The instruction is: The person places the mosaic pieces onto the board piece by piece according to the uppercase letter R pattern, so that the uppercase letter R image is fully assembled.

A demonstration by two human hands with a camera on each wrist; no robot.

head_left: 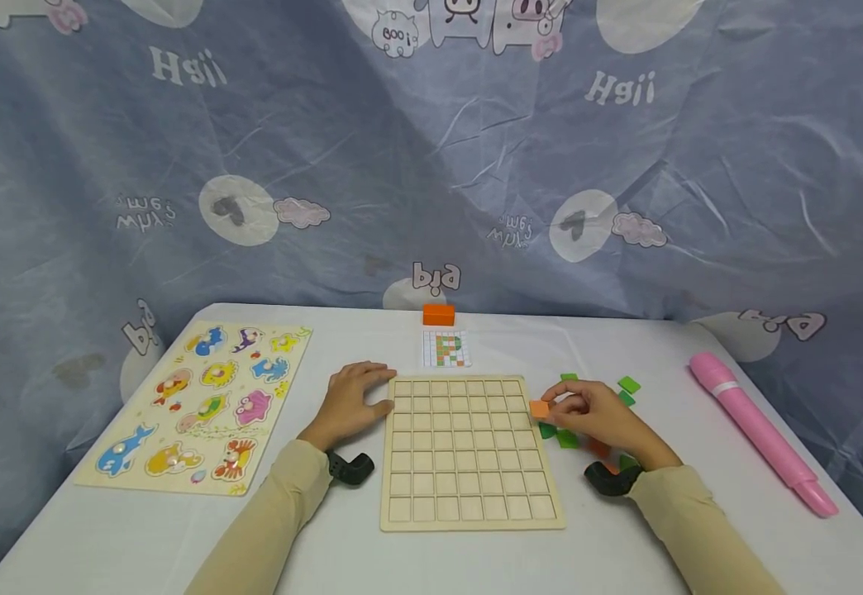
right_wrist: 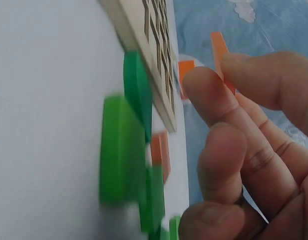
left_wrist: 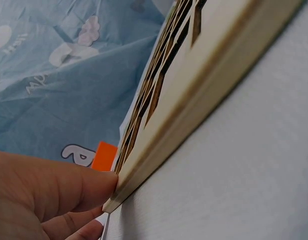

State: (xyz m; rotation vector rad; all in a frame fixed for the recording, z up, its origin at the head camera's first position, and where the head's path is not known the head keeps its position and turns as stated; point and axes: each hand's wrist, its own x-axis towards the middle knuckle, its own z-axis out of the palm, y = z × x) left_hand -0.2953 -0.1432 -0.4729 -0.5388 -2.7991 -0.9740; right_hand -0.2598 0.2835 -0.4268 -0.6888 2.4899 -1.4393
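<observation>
My right hand [head_left: 593, 415] pinches an orange square tile [head_left: 539, 410] between thumb and fingers, just above the right edge of a wooden grid board [head_left: 472, 524]. The right wrist view shows the tile [right_wrist: 220, 52] nearly edge-on at the fingertips. At the board's upper left corner, my left hand [head_left: 353, 406] rests with its thumb [left_wrist: 89, 187] touching the side and its fingers fairly straight. The grid's squares hold no tiles. Green tiles [head_left: 568, 439] and an orange tile [right_wrist: 160, 155] lie on the table by the right hand, partly hidden beneath it.
A small pattern card [head_left: 446, 349] lies behind the board, with an orange block [head_left: 439, 315] beyond it. An animal puzzle board [head_left: 208, 405] lies at left. A pink tube [head_left: 762, 434] lies at right on the white table [head_left: 327, 549]. A printed curtain [head_left: 342, 165] hangs behind.
</observation>
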